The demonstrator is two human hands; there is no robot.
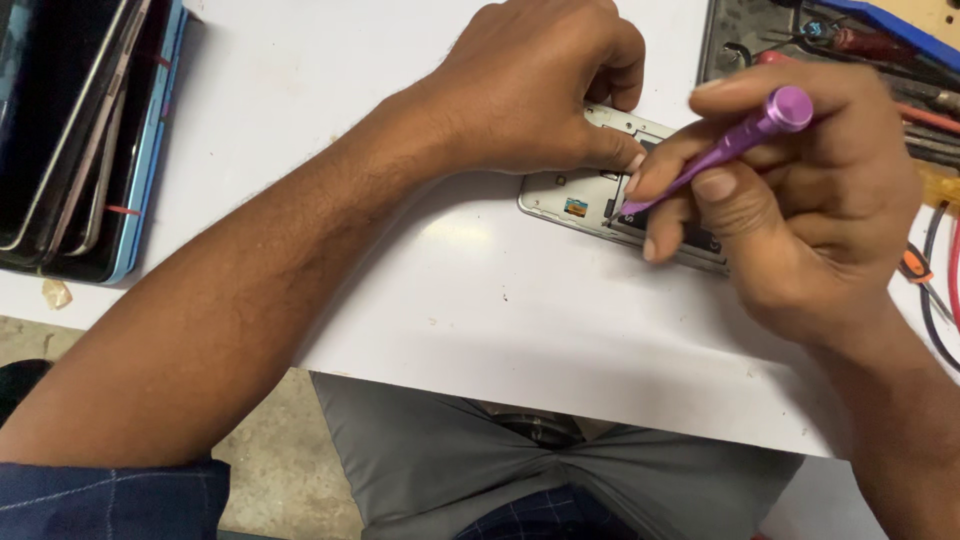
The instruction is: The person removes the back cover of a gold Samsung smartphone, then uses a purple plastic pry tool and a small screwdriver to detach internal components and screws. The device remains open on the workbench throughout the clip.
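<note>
An opened silver phone (562,195) lies back-side up on the white table (450,290), its inner frame and dark parts showing. My left hand (530,90) presses down on the phone's upper left part, thumb along its edge. My right hand (790,200) grips a purple screwdriver (740,140) like a pen. Its tip touches the phone's inside close to my left thumb. Both hands hide much of the phone.
A stack of phones and screens in a blue-edged tray (85,130) sits at the far left. At the top right lies a dark tray of tools (870,50), with red and black wires (940,290) at the right edge. The table's near edge runs above my lap.
</note>
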